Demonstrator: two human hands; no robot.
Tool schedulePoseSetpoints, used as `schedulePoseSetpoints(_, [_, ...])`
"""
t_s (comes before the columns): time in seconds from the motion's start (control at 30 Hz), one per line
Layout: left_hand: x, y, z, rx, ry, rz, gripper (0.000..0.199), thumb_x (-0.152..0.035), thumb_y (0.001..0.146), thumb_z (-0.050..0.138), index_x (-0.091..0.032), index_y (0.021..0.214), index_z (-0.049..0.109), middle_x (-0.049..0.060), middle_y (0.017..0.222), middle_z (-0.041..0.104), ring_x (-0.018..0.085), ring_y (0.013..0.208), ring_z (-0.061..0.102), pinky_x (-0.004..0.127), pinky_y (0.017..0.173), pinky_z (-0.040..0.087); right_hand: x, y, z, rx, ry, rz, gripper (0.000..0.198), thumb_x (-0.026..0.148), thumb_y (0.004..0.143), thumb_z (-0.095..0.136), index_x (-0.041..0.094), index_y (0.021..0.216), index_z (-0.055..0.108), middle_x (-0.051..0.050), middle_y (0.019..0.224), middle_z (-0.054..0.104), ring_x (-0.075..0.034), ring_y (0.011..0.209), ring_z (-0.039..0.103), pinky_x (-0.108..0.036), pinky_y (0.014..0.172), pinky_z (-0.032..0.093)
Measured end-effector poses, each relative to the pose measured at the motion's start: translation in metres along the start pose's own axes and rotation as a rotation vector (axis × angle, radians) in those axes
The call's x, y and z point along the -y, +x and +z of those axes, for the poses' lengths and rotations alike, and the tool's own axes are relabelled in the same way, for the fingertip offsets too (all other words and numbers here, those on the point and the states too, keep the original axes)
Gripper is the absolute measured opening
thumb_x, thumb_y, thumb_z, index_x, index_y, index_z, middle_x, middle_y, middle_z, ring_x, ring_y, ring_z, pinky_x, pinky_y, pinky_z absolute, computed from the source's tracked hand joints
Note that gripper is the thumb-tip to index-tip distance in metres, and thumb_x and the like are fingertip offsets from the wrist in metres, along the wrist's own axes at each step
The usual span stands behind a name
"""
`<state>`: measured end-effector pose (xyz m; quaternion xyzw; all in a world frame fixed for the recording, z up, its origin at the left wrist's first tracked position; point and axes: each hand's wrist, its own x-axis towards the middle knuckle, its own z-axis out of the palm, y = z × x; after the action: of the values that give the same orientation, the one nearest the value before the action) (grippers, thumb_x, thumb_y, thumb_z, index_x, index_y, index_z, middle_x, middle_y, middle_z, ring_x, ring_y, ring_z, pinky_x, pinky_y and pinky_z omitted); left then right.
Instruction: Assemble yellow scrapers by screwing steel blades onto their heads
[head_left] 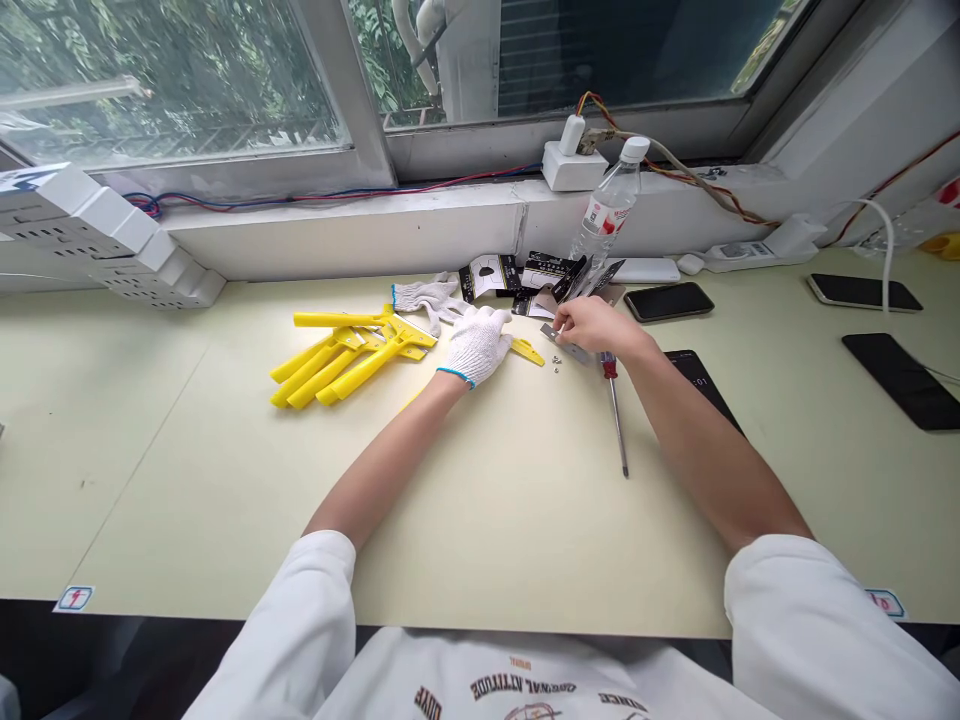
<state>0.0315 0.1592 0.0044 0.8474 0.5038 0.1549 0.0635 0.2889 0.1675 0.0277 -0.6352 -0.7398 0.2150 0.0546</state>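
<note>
Yellow scraper (528, 351) gripped by gloved left hand (476, 345), metal plate (574, 351) pinched by bare right hand (592, 325). Small screws (556, 360) scattered near plate, screwdriver (616, 412) laid alongside.

Head cam, 1 view: fwd & down over desk (487, 490).
Worn on person's head, so looks fm above the shirt (465, 685), which is cut off at btm edge; sleeves (289, 635) fill the lower corners, closest to lens. Faces across desk twd window (172, 80) along top; desk spans pic side to side. Forearms (390, 470) run away fm cam; L hand (476, 345) & R hand (592, 325) sit approx mid-pic, farther off, so small. V. wide view: stacked boxes (97, 240) lean at far L. Pic squeezed in ht.
</note>
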Motion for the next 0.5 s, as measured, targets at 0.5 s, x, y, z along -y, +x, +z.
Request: schedulePoseSetpoints(0.5, [-0.005,-0.028,-0.010,0.226,0.035,0.337,0.029,-0.040,0.106,0.054,-0.026,0.125,0.071,0.012,0.138,0.066,0.035,0.129,0.059,0.052,0.105,0.048,0.034,-0.015,-0.003,-0.038,0.338,-0.082,0.038,0.015,0.093,0.070,0.020,0.130,0.074,-0.005,0.095,0.082,-0.019,0.081,0.075,-0.028,0.071,0.055])
